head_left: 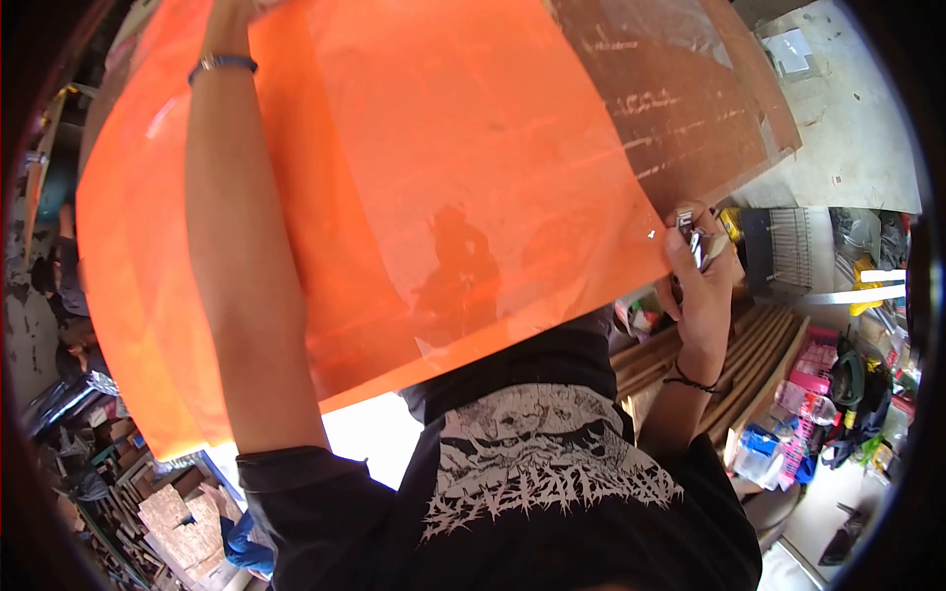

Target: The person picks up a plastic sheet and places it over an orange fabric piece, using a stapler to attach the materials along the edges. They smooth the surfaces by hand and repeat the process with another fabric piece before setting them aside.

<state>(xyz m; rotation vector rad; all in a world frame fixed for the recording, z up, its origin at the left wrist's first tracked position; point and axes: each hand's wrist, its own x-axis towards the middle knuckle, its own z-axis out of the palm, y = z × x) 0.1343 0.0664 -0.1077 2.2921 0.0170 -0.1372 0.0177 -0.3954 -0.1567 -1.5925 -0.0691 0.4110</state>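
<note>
A large glossy orange sheet (473,128) spreads across the view over a brown board (690,108). Across its left part stretches my left arm, with a dark band at the wrist; only the base of my left hand (235,18) shows at the top edge, its fingers out of sight. At the sheet's lower right corner, my right hand (702,276) is closed around a small shiny metal object (696,244), too small to identify. Its thumb lies beside the sheet's edge.
Long wooden strips (744,364) lie beyond my right forearm. A wire rack (788,246), bags and a pink item (813,364) are at the right. Wood pieces (182,522) are piled at lower left. Part of another person (67,271) shows at the far left.
</note>
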